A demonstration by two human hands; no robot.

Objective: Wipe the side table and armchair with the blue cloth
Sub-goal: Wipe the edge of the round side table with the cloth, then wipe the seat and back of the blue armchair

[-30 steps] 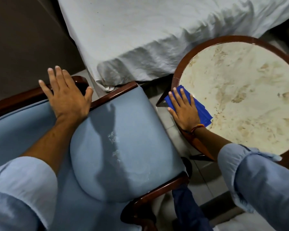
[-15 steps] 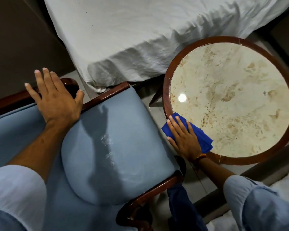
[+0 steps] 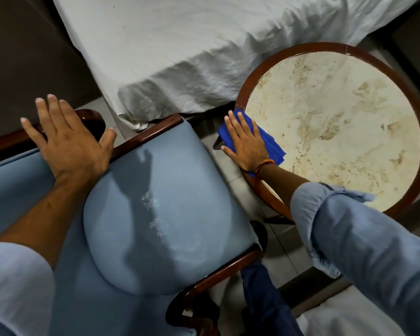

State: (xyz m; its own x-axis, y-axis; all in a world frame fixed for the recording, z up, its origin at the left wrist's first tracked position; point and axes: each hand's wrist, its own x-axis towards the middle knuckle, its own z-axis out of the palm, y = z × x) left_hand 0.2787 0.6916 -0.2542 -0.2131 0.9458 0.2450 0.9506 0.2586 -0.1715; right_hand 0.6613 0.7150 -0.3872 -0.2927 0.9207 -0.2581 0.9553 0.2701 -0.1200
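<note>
Pressing flat with fingers spread, the right hand (image 3: 246, 144) pins the cloth (image 3: 272, 147) on the table (image 3: 417, 132) rim, centre frame. At left, the left hand (image 3: 70, 144) lies open-palmed on the armchair (image 3: 167, 190), grasping nothing.

Both arms reach forward, each sleeve rolled back to leave the forearm bare. The left hand (image 3: 70, 144) lies flat, palm down, fingers spread wide and thumb stuck out to the side, gripping nothing. The right hand (image 3: 246, 144) is also flat and palm down, fingers straight and close together, pressing downward. A thin orange band circles the right wrist.
</note>
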